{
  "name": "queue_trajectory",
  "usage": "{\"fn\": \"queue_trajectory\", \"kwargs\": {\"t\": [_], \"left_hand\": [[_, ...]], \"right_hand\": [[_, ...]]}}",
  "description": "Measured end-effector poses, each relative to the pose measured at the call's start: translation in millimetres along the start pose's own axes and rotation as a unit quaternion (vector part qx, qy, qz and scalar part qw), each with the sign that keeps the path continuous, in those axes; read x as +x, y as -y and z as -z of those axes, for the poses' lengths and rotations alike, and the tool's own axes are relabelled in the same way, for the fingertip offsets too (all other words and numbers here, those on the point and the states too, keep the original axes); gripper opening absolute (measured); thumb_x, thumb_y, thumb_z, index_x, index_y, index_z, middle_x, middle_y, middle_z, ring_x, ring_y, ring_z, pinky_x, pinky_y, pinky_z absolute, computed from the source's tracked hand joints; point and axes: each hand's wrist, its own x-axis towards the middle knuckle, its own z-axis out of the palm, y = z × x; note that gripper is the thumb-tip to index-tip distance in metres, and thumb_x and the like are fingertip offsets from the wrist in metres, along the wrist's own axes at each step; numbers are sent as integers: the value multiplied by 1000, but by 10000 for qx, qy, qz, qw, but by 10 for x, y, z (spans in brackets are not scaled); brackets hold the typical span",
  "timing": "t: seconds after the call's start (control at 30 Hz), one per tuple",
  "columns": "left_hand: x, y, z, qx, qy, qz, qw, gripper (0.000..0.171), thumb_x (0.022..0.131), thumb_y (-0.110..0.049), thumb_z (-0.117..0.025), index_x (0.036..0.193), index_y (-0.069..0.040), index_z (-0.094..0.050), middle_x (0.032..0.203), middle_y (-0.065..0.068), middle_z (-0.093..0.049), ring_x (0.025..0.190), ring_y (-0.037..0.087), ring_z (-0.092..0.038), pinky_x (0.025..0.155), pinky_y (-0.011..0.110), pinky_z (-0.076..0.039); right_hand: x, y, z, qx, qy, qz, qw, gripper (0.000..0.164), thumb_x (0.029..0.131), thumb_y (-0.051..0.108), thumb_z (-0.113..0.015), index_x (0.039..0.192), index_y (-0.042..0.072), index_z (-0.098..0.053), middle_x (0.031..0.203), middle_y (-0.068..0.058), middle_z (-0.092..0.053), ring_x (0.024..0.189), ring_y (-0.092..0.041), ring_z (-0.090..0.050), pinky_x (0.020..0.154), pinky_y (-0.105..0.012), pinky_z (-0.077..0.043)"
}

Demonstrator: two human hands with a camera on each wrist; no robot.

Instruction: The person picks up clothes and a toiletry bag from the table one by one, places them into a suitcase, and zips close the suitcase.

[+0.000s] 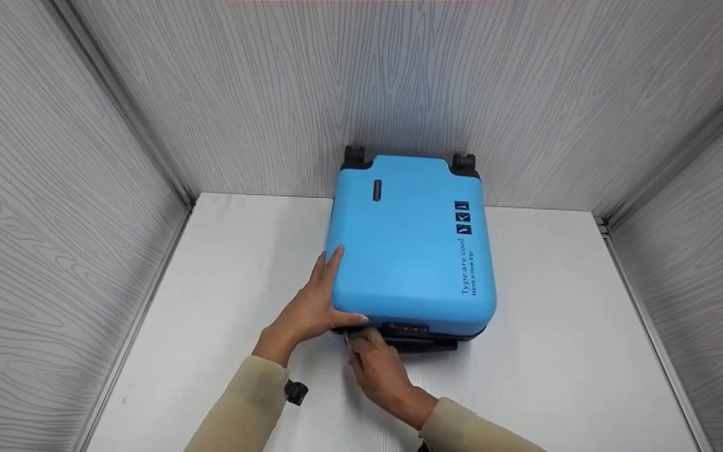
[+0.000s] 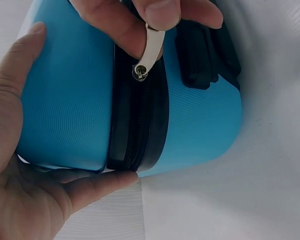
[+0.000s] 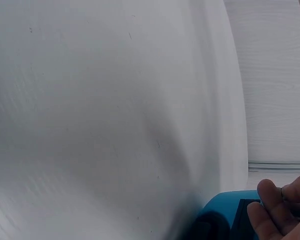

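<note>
A blue hard-shell suitcase (image 1: 408, 245) lies flat on the white table, its wheels toward the back wall. My left hand (image 1: 311, 307) rests on its near left corner, thumb on the front edge and straight fingers along the side. Between thumb and finger, my right hand (image 1: 377, 367) pinches a pale zipper pull (image 2: 152, 47) at the suitcase's near end. In the left wrist view the zipper (image 2: 138, 125) runs in a black band from the pull toward the left corner. Beside the right hand are a black combination lock (image 1: 405, 328) and a black handle (image 1: 427, 346).
Wood-grained panels stand behind the suitcase and on both sides, including the back wall (image 1: 273, 94). The suitcase's black wheels (image 1: 354, 154) are close to that wall. White tabletop (image 1: 562, 351) surrounds the suitcase.
</note>
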Motion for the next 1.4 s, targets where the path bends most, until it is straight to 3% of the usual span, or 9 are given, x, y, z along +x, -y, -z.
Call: {"fn": "queue_trajectory", "kwargs": {"t": [0.27, 0.53, 0.73, 0.83, 0.93, 1.03, 1.13, 1.27, 1.4], "left_hand": [[-1, -1, 7, -8, 29, -7, 10000, 137, 69, -70, -90, 164, -55, 8, 179, 7, 3, 155, 44, -34, 115, 64, -42], [0, 8, 0, -163, -18, -30, 9999, 115, 83, -78, -73, 165, -53, 3, 179, 8, 2, 159, 43, -24, 120, 66, -33], [4, 17, -13, -462, -197, -166, 9986, 96, 95, -70, -65, 169, -47, -7, 178, 14, -4, 161, 42, -18, 124, 67, -26], [15, 15, -7, -630, -288, -186, 9974, 91, 98, -66, -64, 169, -43, -13, 177, 17, -7, 162, 41, -16, 125, 67, -23], [36, 3, 10, -730, -358, -177, 9965, 89, 99, -65, -63, 170, -40, -16, 177, 16, -10, 163, 39, -16, 126, 64, -22], [77, -14, 43, -767, -394, -138, 9962, 89, 99, -66, -62, 170, -36, -18, 177, 14, -12, 163, 37, -17, 127, 62, -22], [143, -30, 62, -879, -482, -99, 9949, 89, 100, -64, -61, 171, -32, -17, 177, 10, -15, 163, 36, -17, 127, 62, -22], [237, -42, 21, -1116, -535, -7, 9923, 87, 103, -63, -57, 171, -33, -13, 178, 9, -11, 164, 36, -13, 127, 64, -19], [270, -45, -50, -1334, -612, -4, 9892, 76, 105, -60, -54, 170, -39, -20, 178, 16, -4, 163, 43, -9, 125, 71, -17]], "right_hand": [[-58, -25, 74, -16, -215, 105, 9997, 12, 101, 10, -69, 109, 7, -78, 110, -4, -66, 87, -17, -71, 69, -33, -60], [-158, -157, 351, -303, -653, 849, 9938, 8, 98, 9, -73, 106, 9, -76, 112, -3, -68, 90, -13, -71, 69, -27, -60], [-109, -376, 718, -904, -1844, 1808, 9618, 12, 100, 12, -69, 105, 4, -75, 108, -7, -70, 95, -20, -71, 78, -33, -61], [-55, -495, 906, -1222, -2406, 1962, 9427, 18, 104, 14, -63, 104, 2, -76, 106, -9, -71, 94, -24, -68, 81, -36, -58], [-6, -613, 1061, -1367, -2759, 1737, 9354, 21, 104, 17, -62, 106, 0, -75, 109, -12, -72, 99, -31, -65, 88, -43, -51], [32, -729, 1185, -1411, -2821, 1094, 9426, 34, 104, 24, -62, 121, -4, -71, 123, -19, -70, 117, -39, -61, 102, -53, -44], [70, -821, 1268, -1319, -2576, 154, 9571, 53, 104, 30, -64, 142, -6, -57, 144, -26, -59, 138, -47, -48, 115, -69, -30], [109, -868, 1308, -1185, -1989, -1123, 9663, 70, 104, 37, -63, 157, -3, -42, 161, -29, -40, 153, -50, -28, 117, -80, -15], [157, -874, 1302, -1178, -1686, -1646, 9647, 72, 106, 43, -58, 159, -2, -41, 166, -28, -34, 157, -50, -24, 119, -79, -14]]}}
